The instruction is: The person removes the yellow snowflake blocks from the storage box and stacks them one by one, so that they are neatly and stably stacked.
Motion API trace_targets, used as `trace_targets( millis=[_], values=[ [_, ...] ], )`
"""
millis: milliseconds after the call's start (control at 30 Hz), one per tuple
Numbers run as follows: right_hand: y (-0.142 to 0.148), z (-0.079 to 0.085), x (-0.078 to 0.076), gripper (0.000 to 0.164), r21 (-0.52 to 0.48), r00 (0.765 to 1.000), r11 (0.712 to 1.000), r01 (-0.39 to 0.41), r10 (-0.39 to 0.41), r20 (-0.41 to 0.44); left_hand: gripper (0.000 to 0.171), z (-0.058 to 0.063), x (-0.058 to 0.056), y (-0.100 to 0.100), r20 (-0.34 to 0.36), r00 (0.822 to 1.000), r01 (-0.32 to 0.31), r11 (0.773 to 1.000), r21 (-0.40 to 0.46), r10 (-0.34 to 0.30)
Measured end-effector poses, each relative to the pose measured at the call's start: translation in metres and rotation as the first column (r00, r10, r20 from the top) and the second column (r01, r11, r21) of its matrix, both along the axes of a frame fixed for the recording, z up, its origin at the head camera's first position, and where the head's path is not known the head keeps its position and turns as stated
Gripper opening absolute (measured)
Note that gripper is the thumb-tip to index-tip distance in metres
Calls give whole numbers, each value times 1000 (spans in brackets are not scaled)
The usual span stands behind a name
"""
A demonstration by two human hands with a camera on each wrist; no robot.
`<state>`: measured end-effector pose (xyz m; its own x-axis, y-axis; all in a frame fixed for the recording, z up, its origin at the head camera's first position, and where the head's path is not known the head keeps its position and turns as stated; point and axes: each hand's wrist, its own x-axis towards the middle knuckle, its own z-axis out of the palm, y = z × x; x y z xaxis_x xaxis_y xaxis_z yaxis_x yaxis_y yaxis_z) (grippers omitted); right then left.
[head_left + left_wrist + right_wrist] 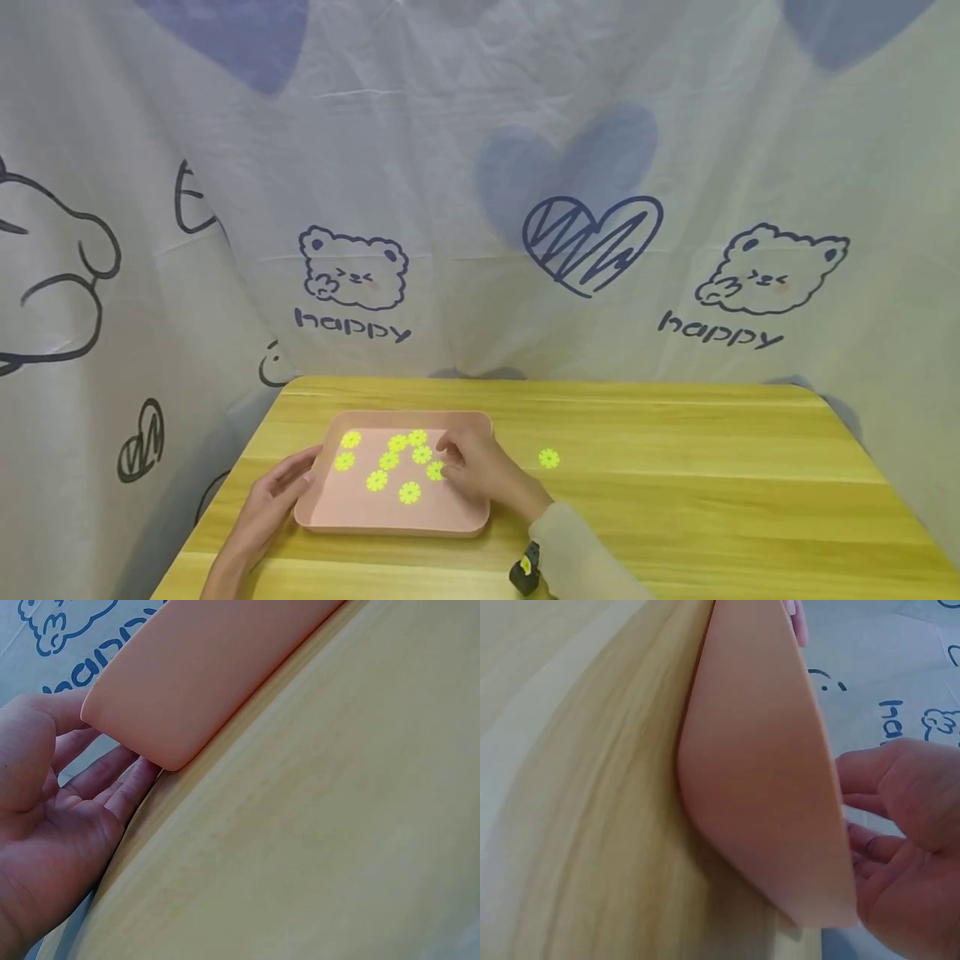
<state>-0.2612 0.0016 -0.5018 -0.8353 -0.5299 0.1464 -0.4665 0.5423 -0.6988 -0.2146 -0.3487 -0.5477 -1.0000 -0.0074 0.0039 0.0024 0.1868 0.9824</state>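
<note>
Watching from my end, I've got the pink tray [347, 505] on the bench [675, 517], left of centre, with nine yellow-green flower pieces [409, 492] visible in it and one loose piece [549, 458] out on the wood to its right. The left hand [262, 504] has its grip on the tray's left end, thumb at the rim. The right hand [483, 472] is over the right side, fingers bent, just beside the nearest piece; can't tell if that grip is pinching anything, the tray wall blocks my right wrist view. What could go wrong, imo: the pieces look flat and thin, so fingertips could skid one along or drag its neighbours, since a few lie really close together. Lean on the right wall and the tray might tip or slide. The sleeve [588, 554] could also sweep that loose one. For writing, the curtain [427, 167] says "happy" twice, under two bear doodles [354, 268], no brands I can read
</note>
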Motion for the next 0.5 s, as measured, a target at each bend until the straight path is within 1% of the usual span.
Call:
trace_targets(
  millis=[67, 267, 333, 500],
  values=[
    [-3, 0, -1, 24, 42, 1000, 999, 4, -4, -7, 59, 0, 0, 1, -9, 1000, 4, 1000, 3, -4],
    [-11, 4, 0, 26, 160, 997, 987, 27, -16, -71, 59, 1, 0, 1, -12, 1000, 11, 1000, 8, -11],
    [-14, 4, 1, 26, 177, 997, 984, 30, -17, -75, 59, 3, 0, 1, -8, 1000, 9, 1000, 9, -9],
    [-19, 1, 1, 27, 188, 999, 982, 34, -27, -42, 59, 4, 1, 2, 3, 1000, 2, 1000, 2, -2]
  ],
)
